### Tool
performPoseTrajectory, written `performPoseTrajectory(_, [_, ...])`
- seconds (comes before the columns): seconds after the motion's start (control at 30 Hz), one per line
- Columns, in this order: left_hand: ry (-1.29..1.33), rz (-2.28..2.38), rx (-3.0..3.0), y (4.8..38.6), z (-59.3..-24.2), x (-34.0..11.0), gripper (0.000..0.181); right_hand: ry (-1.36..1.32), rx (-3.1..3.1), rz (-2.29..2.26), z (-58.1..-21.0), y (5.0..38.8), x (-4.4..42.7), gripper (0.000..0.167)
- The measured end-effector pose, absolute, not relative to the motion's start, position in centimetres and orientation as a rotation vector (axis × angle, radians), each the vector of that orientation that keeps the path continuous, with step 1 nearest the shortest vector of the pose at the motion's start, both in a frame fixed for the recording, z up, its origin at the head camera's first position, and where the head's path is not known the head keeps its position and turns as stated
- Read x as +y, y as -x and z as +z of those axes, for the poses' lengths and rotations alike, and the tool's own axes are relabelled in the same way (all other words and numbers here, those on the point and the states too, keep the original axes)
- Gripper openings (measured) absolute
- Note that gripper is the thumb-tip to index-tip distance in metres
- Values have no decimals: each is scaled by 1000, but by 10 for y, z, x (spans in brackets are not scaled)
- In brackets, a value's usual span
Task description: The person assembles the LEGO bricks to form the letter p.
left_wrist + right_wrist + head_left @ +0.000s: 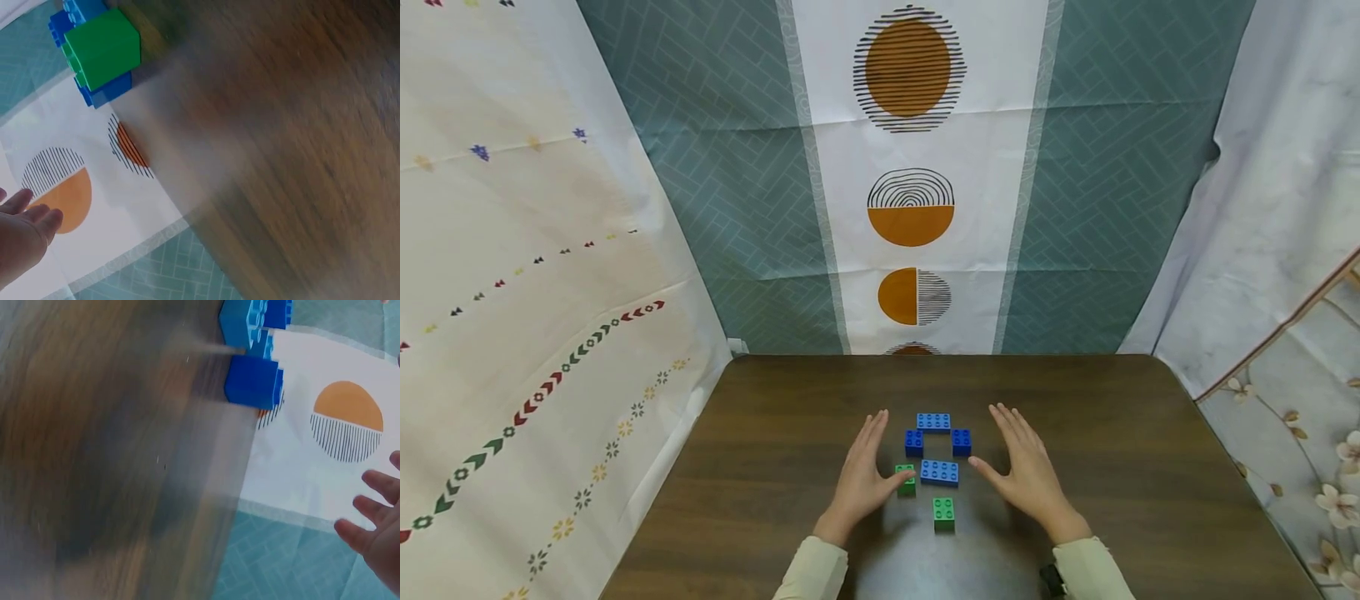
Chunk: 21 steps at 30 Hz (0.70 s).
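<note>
Several toy building bricks lie on the brown table between two hands. Farthest back is a light blue brick (933, 422), with a dark blue brick (913, 443) at its left and another dark blue brick (961, 442) at its right. A second light blue brick (940, 472) lies nearer. One green brick (906, 481) is by the left thumb; whether they touch I cannot tell. Another green brick (943, 515) lies closest to the person. My left hand (863, 479) is held with straight fingers left of the bricks. My right hand (1026, 471), fingers spread, is at their right, holding nothing.
The wooden table (760, 467) ends at a back edge against a hanging cloth (917, 192) with orange circle prints. White patterned cloths hang at the left (550, 275) and right. A dark band (1052, 581) sits at the right wrist.
</note>
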<state>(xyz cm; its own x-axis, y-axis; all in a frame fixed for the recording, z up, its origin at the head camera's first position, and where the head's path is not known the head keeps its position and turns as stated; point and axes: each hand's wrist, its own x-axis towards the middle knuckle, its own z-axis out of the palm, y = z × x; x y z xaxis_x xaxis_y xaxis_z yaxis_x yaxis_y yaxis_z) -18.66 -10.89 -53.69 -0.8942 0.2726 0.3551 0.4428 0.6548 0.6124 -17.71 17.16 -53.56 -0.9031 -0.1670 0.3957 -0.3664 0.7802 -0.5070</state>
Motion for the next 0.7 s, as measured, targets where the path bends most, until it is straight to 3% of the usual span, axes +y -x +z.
performPoseTrajectory(0.7, [427,-1668,-2627,186,-560,-105,70,-581,-2652,1466,-552,172,148,66])
